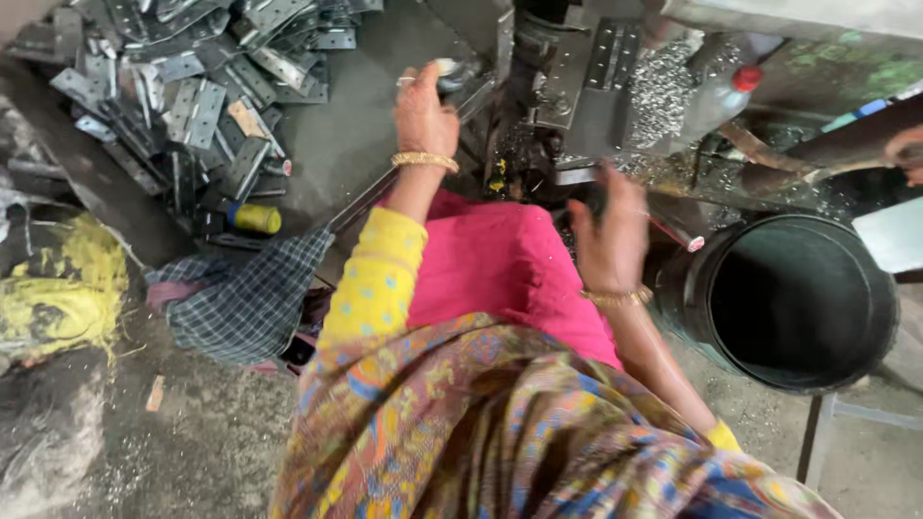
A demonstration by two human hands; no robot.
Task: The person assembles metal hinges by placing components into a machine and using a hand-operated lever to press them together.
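Observation:
My left hand (425,113), with a gold bangle at the wrist, grips the knob end of a long metal lever (385,187) of a press machine (558,86). My right hand (611,235) is blurred and reaches toward the machine bed beside a black bucket (865,317); I cannot tell whether it holds anything. A flat perforated metal plate (604,53) lies on the machine. My pink lap fills the middle.
A heap of metal hinge plates (192,96) lies at the upper left, with a yellow-capped can (255,218) at its edge. A checked cloth (245,298) lies beside my knee. A plastic bottle with a red cap (716,101) and metal chips sit by the machine. Someone's hand (906,149) shows at the right edge.

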